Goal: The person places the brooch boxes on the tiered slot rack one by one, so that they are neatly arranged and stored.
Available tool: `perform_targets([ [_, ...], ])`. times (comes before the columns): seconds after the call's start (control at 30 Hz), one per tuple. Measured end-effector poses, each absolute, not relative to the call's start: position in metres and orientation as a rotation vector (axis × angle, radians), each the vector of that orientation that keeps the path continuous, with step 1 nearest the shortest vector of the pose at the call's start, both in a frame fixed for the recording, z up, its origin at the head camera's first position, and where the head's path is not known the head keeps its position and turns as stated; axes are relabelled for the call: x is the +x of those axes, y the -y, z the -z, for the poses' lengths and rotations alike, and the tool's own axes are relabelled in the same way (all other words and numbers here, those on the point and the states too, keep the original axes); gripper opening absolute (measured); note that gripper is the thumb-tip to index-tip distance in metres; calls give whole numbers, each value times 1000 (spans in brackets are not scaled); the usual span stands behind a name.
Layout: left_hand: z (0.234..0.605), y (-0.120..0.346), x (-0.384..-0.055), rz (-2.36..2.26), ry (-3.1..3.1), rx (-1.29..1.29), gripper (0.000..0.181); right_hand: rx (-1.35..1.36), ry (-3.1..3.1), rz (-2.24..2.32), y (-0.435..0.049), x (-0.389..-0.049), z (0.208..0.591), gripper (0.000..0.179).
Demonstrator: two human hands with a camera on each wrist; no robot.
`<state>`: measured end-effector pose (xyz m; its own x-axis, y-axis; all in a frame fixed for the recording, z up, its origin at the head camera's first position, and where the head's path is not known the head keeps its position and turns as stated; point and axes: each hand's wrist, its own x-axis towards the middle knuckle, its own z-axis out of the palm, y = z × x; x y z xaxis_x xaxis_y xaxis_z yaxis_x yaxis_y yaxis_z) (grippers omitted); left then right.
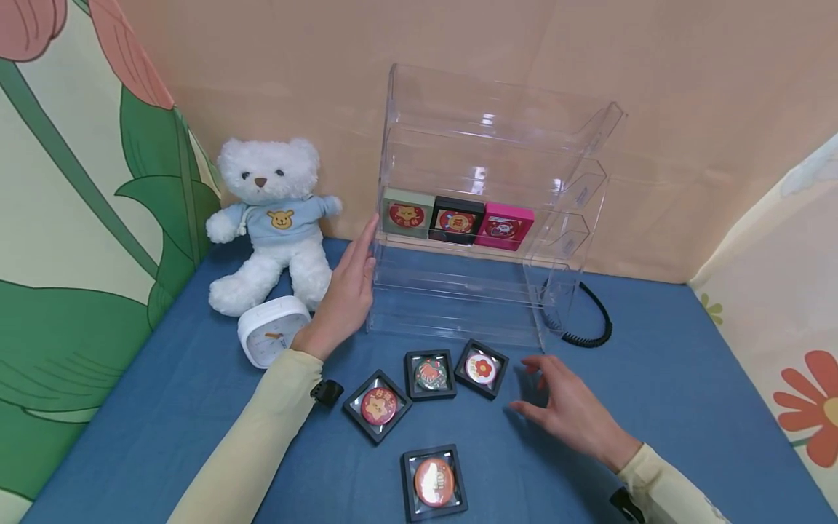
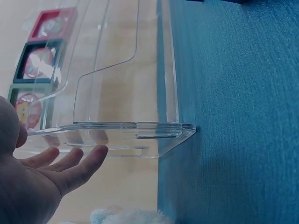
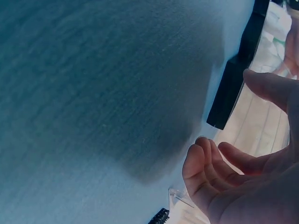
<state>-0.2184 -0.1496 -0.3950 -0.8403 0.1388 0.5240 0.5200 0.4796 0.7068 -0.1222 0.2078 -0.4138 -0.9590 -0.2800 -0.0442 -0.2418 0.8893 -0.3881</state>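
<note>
My left hand (image 1: 345,295) lies with extended fingers against the left side of a clear acrylic tiered rack (image 1: 452,278). In the left wrist view its fingertips (image 2: 99,153) touch the rack's side panel. Over the blue cloth, my right hand (image 1: 576,415) holds nothing, its thumb and fingers spread apart. Nearest to it is a black square display frame with a red-flower badge (image 1: 481,369). Beside that lie a frame with a green badge (image 1: 431,375) and one with a red star-shaped design (image 1: 378,406). Closer to me is a frame with an orange badge (image 1: 434,482).
On one rack tier stand a pale green frame (image 1: 407,213), a black one (image 1: 457,220) and a pink one (image 1: 505,227). A white teddy bear (image 1: 278,225) and a white clock (image 1: 271,331) sit left of the rack. A black coiled cord (image 1: 592,340) lies at its right.
</note>
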Motion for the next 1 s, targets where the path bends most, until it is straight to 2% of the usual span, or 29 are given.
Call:
perform_targets([
  [1.0, 393, 150, -218, 1311, 2342, -552, 62, -453, -2929, 517, -193, -136, 427, 78],
])
